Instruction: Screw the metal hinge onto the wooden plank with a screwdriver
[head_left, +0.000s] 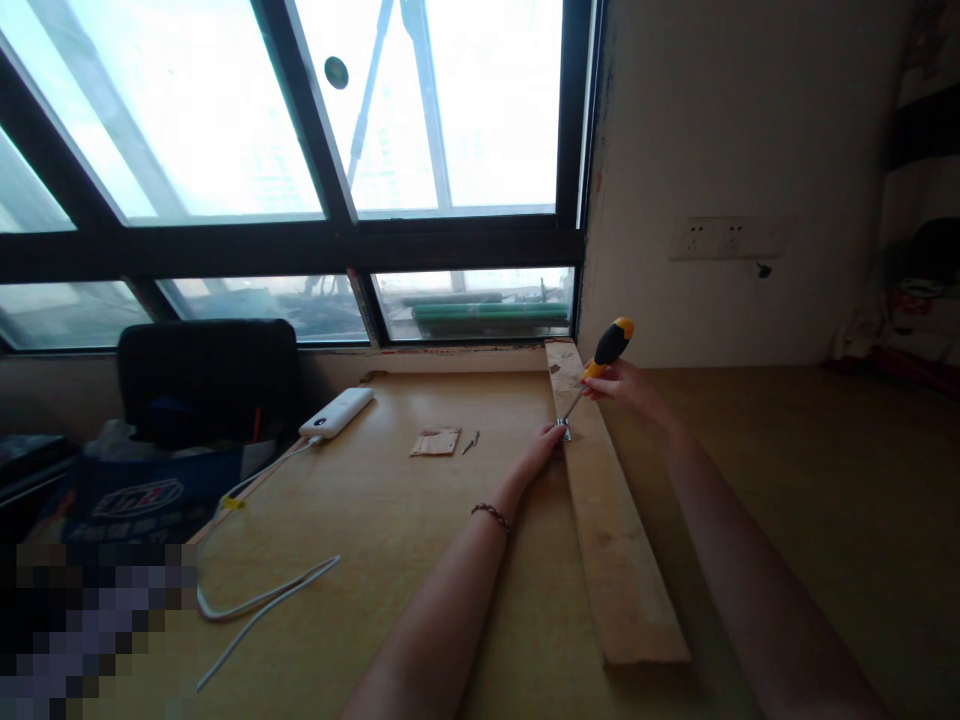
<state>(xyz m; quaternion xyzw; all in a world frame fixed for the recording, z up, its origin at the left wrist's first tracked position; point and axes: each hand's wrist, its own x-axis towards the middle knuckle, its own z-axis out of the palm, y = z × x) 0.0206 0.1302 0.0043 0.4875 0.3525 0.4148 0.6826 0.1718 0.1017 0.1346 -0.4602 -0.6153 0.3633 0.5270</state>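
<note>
A long wooden plank (616, 530) lies lengthwise on the table, from the window wall toward me. My right hand (616, 384) is closed around the lower handle of a yellow and black screwdriver (613, 342), which leans with its shaft running down to the left. Its tip meets a small shiny metal plate (565, 431) at the plank's left edge; the plate looks like a hinge or bracket, but its exact kind is too small to tell. My left hand (549, 446) is closed at that edge, pinching the metal plate against the wood. Some of its fingers are hidden.
Left of the plank lie a thin wooden piece (436, 442) and small screws (471, 442). A white power bank (337, 414) with a white cable (262, 604) rests along the table's left side. Beyond stand a black chair (206, 375) and a blue bag (135, 495).
</note>
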